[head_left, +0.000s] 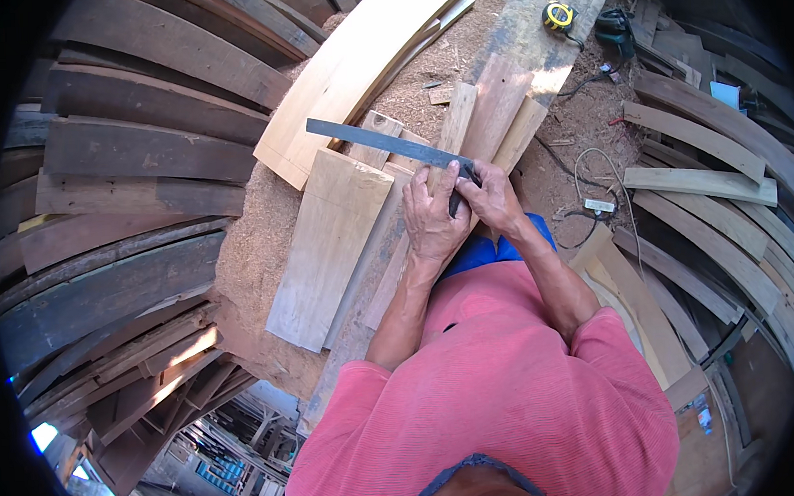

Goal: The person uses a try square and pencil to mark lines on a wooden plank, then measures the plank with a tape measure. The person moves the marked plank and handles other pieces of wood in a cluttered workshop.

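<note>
Clearly, both hands of the person meet at the near-right end of one try square (375,141). The left hand (435,218) grips it with bent fingers, its thumb near the blade; the right hand (496,198) is just beside it and pinches the same corner. The long dark blade points to the far left, above several short wooden boards, and I cannot tell if it touches them.

These boards are on the tabletop (537,7), and a wide greyish board (330,242) lies at the left of the hands. Farther left stand pale yellow planks (362,63), surrounded by sawdust (255,276). At the far right end of the tabletop is a yellow and black tape measure (558,15), with a dark power tool (614,33) near it. On the right, a white socket strip (599,205) lies among cables. Many brown boards (145,148) are stacked along the left side.
</note>
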`<state>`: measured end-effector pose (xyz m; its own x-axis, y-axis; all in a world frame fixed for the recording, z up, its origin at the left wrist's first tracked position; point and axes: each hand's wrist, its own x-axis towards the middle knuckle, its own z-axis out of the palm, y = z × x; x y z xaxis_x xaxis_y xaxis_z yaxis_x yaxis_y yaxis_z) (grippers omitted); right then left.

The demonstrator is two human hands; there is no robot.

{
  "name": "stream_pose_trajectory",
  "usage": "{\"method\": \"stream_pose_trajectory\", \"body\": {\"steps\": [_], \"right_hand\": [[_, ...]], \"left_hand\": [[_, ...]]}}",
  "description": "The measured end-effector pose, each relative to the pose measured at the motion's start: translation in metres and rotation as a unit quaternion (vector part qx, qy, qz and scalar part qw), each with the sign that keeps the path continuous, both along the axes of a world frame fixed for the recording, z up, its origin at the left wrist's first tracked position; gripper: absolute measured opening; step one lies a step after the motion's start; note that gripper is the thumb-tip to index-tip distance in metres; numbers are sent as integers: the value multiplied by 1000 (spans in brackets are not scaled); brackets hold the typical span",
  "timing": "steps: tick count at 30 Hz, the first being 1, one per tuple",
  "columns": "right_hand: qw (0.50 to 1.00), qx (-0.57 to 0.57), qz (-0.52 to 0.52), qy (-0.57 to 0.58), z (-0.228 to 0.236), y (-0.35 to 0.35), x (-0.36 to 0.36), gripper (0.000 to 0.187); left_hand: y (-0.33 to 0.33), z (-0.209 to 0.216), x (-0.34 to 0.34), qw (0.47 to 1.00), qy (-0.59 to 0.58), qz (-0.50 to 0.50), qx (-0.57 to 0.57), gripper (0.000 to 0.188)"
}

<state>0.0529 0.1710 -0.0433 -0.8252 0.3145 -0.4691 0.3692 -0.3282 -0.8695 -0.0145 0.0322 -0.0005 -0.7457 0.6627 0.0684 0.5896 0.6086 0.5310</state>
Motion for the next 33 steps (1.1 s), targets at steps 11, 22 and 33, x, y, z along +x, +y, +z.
{"method": "stream_pose_trajectory", "body": {"steps": [11, 22, 33], "right_hand": [[900, 424, 79, -59, 90, 81, -9, 31], [931, 312, 177, 61, 120, 104, -37, 29], [914, 306, 255, 80, 109, 95, -70, 21]], "left_hand": [[7, 4, -6, 999, -25, 34, 23, 73], [5, 13, -8, 996, -73, 48, -2, 78], [8, 15, -10, 994, -83, 70, 7, 72]]}}
